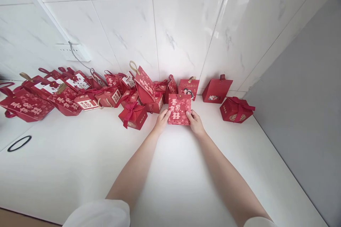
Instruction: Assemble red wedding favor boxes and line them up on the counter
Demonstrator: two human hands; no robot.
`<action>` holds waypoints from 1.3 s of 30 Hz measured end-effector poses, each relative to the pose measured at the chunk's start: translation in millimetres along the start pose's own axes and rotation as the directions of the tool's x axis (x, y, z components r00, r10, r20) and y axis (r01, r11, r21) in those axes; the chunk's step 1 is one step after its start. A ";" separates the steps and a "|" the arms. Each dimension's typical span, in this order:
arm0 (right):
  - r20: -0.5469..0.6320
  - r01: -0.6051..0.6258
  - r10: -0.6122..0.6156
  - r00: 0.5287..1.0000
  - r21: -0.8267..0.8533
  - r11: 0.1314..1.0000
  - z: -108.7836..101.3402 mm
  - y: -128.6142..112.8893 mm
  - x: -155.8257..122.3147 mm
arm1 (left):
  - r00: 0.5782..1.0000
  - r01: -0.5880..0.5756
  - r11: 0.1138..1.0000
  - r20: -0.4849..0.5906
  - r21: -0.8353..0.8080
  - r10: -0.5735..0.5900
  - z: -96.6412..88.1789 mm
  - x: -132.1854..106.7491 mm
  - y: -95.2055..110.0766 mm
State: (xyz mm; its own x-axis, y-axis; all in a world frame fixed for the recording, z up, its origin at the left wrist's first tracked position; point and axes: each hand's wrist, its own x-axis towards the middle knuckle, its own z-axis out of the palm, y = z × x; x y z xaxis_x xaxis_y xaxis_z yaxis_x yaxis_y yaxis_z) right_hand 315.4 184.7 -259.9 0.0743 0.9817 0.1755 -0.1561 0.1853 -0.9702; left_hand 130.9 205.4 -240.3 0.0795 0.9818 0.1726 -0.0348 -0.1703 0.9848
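Between my two hands is a red paper gift box (179,109) with pale floral print and Chinese characters facing me. My left hand (162,120) grips its left edge, thumb on the front. On the opposite edge my right hand (195,121) is closed in the same way; the fingers behind the box are hidden. Just behind it stand a red box with a cartoon couple (188,88) and a narrow floral box (172,86). Left of my left hand sits a small red box with a ribbon bow (133,116).
Several more red gift boxes (66,100) crowd the white table (101,170) along the tiled wall (181,35). At right are a handled box (217,90) and a bow-tied box (237,109), near a grey panel (298,95). A black ring (19,143) lies left; a power socket (73,52) has a cable.
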 end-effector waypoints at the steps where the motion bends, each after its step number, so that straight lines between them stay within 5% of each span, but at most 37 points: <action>1: -0.006 0.008 -0.008 1.000 -0.012 1.000 0.0 0.0 0.2 | 1.000 -0.009 1.000 0.024 0.017 0.008 -0.8 0.7 -1.2; 4: -0.089 0.042 -0.052 0.995 -0.110 0.993 2.5 -0.1 -1.3 | 0.994 -0.041 0.998 0.103 0.042 0.036 -1.6 2.5 -5.7; 10: -0.360 0.072 -0.212 0.909 -0.367 0.927 9.5 -5.8 -10.3 | 0.988 -0.151 0.972 0.056 0.177 0.143 4.1 3.1 -20.3; 17: -0.203 0.240 -0.386 0.900 -0.507 0.828 18.1 -17.6 -22.6 | 0.979 -0.196 0.799 0.166 0.568 0.121 13.8 -10.6 -12.9; 20: -0.206 0.263 -0.383 0.900 -0.444 0.857 20.9 -17.7 -24.5 | 0.989 -0.145 0.825 0.091 0.547 0.114 17.0 -13.2 -8.6; 23: -0.221 0.159 -0.274 0.936 -0.428 0.890 19.7 -14.1 -22.1 | 0.993 -0.097 0.890 -0.013 0.446 0.115 18.5 -12.7 -7.0; 27: -0.107 0.068 -0.151 0.983 -0.550 0.832 14.7 -10.2 -18.1 | 0.991 -0.063 0.941 -0.088 0.332 0.098 18.3 -11.3 -6.5; 34: 0.010 0.204 -0.293 0.956 -0.740 0.641 12.1 -10.6 -19.4 | 0.985 -0.132 0.883 -0.037 0.450 0.166 16.0 -12.6 -9.1; 39: 0.021 0.247 -0.373 0.927 -0.784 0.569 12.5 -9.4 -24.4 | 0.972 -0.226 0.910 0.014 0.347 0.236 14.3 -12.6 -13.1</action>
State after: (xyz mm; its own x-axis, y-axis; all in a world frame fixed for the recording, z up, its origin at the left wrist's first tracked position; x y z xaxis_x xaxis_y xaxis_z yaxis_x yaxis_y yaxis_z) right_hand 302.7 159.5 -253.0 0.1068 0.8422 0.5285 0.7018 0.3127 -0.6401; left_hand 144.6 194.1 -255.1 0.0831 0.9126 0.4004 0.2962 -0.4062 0.8644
